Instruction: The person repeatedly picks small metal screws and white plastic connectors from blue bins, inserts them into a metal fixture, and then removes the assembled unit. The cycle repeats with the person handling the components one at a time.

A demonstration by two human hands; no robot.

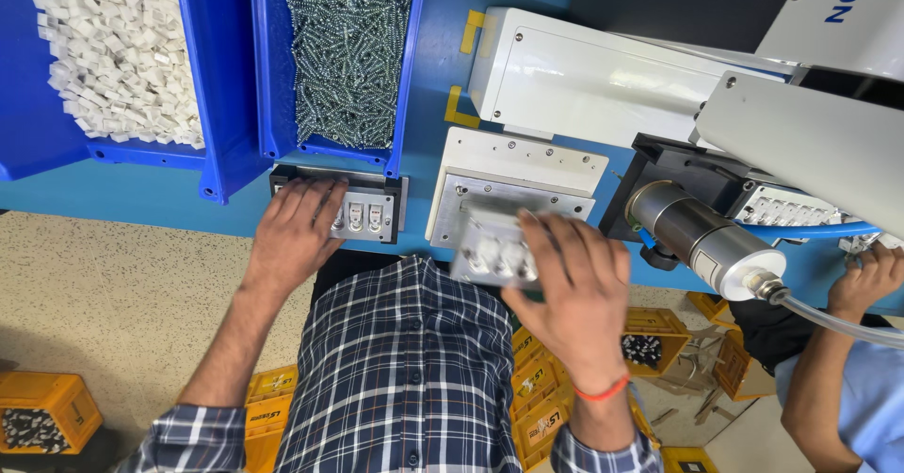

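My left hand [294, 231] lies flat on a small dark fixture [372, 211] with white switch parts set in metal slots, at the table's near edge. My right hand [574, 289] grips a grey metal plate [492, 247] carrying white parts, held tilted just in front of a pale metal base block [513, 167]. Its fingers curl over the plate's right side. Both sleeves are blue plaid.
Two blue bins sit at the back: one with small white plastic pieces [118, 49], one with silver screws [347, 54]. A white machine housing [584, 78] and a metal cylinder with a hose [706, 238] stand right. A co-worker's hand [871, 275] is at far right. Yellow crates [47, 412] lie on the floor.
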